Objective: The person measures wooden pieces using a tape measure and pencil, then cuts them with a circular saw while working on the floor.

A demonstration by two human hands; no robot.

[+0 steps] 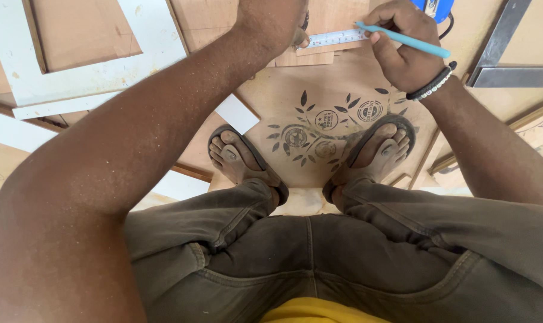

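1. White painted frame offcuts (86,78) lie at far left on the plywood floor sheets, well apart from the work.
2. Left hand (271,21) presses a pale steel measuring tape (337,37) flat onto the brown plywood panel (343,90); whether its fingers curl or spread I cannot tell.
3. The tape's long axis runs left to right, tilted slightly up toward the right.
4. Right hand (403,51) pinches a slim light-blue pencil (403,39), tip at the tape's edge, barrel pointing right and slightly down.
5. Marking a measurement seems in hand; the next move likely calls for a steady tape and a short, exact stroke.
6. A grey metal square (510,60) lies at far right.
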